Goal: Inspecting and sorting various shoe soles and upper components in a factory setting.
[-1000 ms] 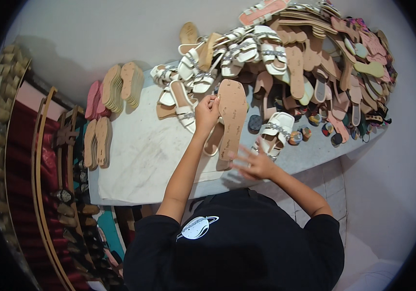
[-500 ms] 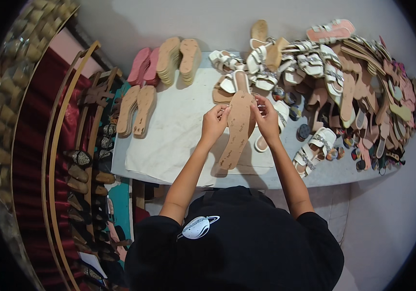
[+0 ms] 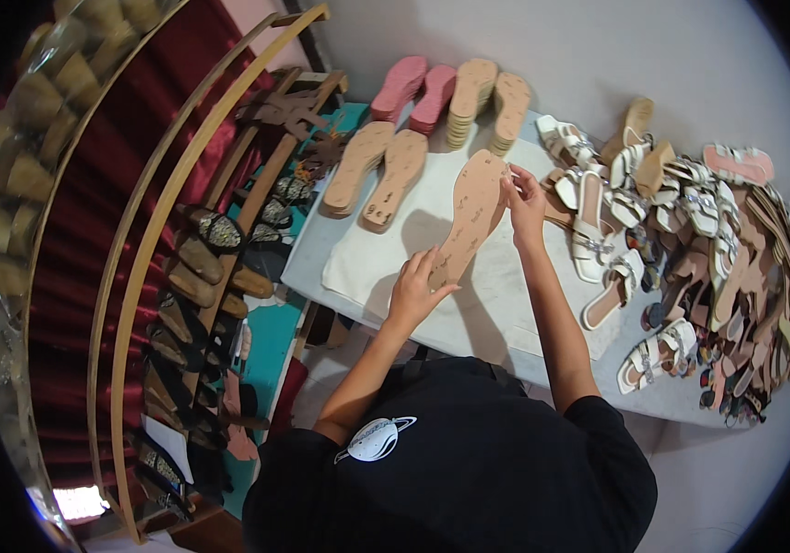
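Note:
A tan, sole-shaped insole (image 3: 473, 217) with small dark printed marks is held tilted above the table, its broad end pointing away from me. My right hand (image 3: 528, 207) pinches its right edge near the broad end. At the narrow near end, my left hand (image 3: 416, 290) has its fingers along the left edge and its thumb stretched across below. Past the insole stand two stacks of tan insoles (image 3: 473, 83) and two pink stacks (image 3: 401, 85). Closer on the left lie two more tan piles (image 3: 395, 180).
White cloth (image 3: 349, 263) covers part of the table (image 3: 307, 267). White strapped sandals (image 3: 590, 226) and a large heap of mixed footwear (image 3: 754, 267) crowd the right side. To the left, a wooden rack (image 3: 197, 152) holds several shoes before a dark red curtain (image 3: 72, 304).
My view has turned left, so the table shifts rightward. My left hand has slid down to the insole's narrow end, while my right hand keeps its grip near the broad end.

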Available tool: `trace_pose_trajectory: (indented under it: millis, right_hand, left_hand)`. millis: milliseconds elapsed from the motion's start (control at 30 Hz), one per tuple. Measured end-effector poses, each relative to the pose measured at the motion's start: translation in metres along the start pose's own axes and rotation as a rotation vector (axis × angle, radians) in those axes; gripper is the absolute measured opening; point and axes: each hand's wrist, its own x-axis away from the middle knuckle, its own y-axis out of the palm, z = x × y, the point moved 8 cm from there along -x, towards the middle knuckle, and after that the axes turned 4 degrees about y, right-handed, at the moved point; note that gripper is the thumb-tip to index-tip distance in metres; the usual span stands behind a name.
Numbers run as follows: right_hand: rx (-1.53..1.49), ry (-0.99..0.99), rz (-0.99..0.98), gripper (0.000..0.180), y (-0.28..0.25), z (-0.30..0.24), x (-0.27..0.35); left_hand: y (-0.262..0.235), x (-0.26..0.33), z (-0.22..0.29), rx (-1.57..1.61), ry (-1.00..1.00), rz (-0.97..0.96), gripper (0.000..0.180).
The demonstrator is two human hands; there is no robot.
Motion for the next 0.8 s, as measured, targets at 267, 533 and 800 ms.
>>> trace_pose_trajectory:
  millis: [267,533,800]
  right_hand:
    - [0.121,0.014,-0.033,0.030,0.087,0.043,-0.051]
    - [0.302,-0.108,-0.101,0.033,0.133,0.065,-0.088]
    - [0.702,-0.219,-0.350,0.053,0.158,0.118,-0.093]
  left_hand:
    - [-0.036,0.005,-0.060,-0.126,-0.079,0.214,0.079]
    - [-0.038,-0.016,-0.106,-0.234,-0.139,0.306,0.074]
    - [-0.026,-0.039,-0.138,-0.198,-0.181,0.254,0.069]
